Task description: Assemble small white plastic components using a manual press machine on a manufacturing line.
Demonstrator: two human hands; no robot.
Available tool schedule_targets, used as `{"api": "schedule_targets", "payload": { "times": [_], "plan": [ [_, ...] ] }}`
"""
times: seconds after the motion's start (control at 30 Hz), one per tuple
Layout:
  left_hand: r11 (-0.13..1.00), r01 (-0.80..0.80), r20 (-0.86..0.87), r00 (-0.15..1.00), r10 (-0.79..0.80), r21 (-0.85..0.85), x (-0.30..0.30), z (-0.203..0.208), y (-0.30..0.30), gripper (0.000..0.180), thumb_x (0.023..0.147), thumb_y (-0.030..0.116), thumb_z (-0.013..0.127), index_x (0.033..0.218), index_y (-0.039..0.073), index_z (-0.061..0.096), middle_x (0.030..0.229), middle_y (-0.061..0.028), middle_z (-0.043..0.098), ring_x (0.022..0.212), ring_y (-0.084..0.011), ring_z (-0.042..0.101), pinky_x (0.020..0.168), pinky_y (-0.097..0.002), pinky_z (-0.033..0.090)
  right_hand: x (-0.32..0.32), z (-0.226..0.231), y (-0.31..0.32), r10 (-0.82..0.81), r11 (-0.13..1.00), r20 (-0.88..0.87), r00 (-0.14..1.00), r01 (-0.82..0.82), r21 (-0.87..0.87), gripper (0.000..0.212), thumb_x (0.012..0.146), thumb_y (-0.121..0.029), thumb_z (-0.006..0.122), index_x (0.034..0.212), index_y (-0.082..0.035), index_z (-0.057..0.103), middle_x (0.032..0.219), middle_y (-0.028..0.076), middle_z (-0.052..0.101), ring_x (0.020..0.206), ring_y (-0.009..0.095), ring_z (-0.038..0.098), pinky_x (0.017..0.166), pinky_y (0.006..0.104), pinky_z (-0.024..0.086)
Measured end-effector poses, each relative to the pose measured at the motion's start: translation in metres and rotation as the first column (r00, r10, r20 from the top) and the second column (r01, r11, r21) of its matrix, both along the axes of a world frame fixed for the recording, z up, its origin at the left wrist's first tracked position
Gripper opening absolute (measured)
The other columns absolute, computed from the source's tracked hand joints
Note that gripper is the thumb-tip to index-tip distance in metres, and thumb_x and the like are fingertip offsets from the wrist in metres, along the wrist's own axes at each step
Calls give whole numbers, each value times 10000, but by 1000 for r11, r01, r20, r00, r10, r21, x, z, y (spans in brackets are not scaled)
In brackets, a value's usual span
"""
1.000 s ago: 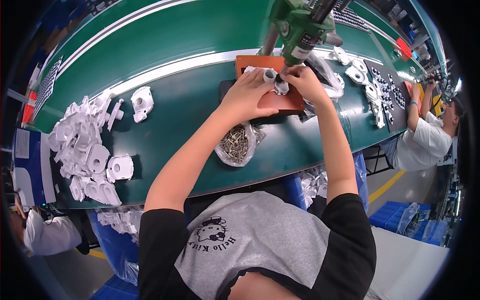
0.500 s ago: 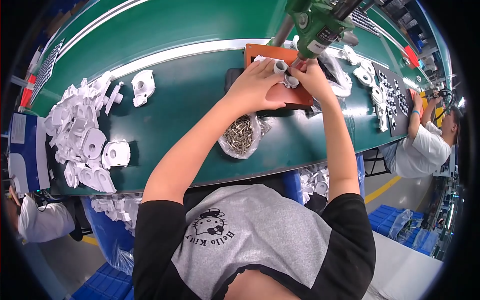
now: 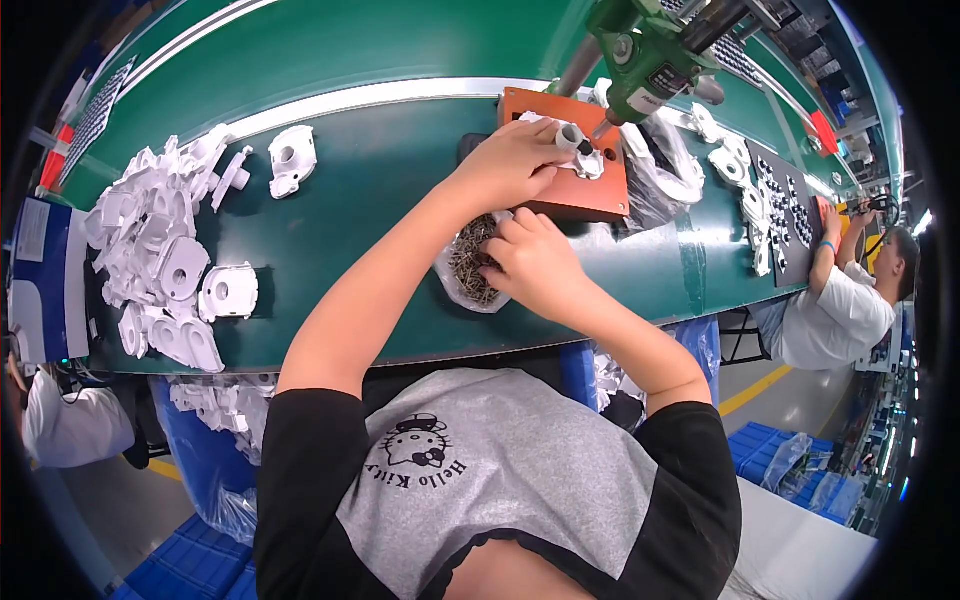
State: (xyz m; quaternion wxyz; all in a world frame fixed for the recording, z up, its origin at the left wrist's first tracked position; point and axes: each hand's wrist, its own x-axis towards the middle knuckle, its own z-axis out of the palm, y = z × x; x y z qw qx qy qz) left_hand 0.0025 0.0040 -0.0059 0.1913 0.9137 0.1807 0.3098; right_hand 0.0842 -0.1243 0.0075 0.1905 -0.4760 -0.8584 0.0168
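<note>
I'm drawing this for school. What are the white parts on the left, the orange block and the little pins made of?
White parts: probably matt plastic, judging by thin walls and even colour.
Orange block: painted metal or plastic; its smooth, even colour doesn't settle which.
Little pins: likely metal, with a silvery glint.

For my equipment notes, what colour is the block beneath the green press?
The block is orange; the head view shows it best.

Free tbl (image 3: 350,210) mid-L (press (image 3: 650,75) upper R)
</note>
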Motion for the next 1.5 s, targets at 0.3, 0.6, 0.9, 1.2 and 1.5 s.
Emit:
{"api": "schedule_targets", "payload": {
  "times": [0.3,0.6,0.9,1.2,1.5],
  "plan": [
    [1000,7,36,999,-6,-31,2,-3,-1,271,805,131,555,1064,132,636,1183,-87,538,1145,-289,468,992,-400,363,-2,-11,10,-38,984,6,999,38,-175,106,700,-117,647,786,-59,630,784,81,588,824,260,558,742,375,454],
    [999,-4,12,1000,5,-39,1,-2,0,271,813,150,559,1070,150,644,1241,-95,522,1189,-305,444,1005,-397,361,6,-4,13,-85,951,-295,952,-11,-310,80,734,-44,587,800,-8,615,800,134,598,801,312,590,738,385,485],
    [1000,-10,104,995,8,13,3,-6,-1,232,792,138,547,999,102,644,1097,-88,562,1166,-262,460,1001,-394,358,9,12,11,-148,932,-474,868,-38,-360,79,759,-6,572,830,27,579,785,167,615,749,318,620,698,369,498],
    [997,4,-13,1000,-5,-73,-1,1,-1,299,824,182,565,1110,121,629,1310,-92,489,1266,-278,386,1053,-393,307,70,13,16,-397,820,-706,586,-120,-560,111,753,77,589,788,8,508,810,63,580,707,104,560,643,229,468],
    [998,9,-22,1000,-11,-68,1,5,-3,306,821,206,565,1103,110,633,1300,-96,498,1268,-277,387,1055,-399,305,144,14,53,-436,900,-724,535,265,-346,310,838,17,510,1143,17,562,828,29,574,750,110,576,709,242,466]
  ]
}}
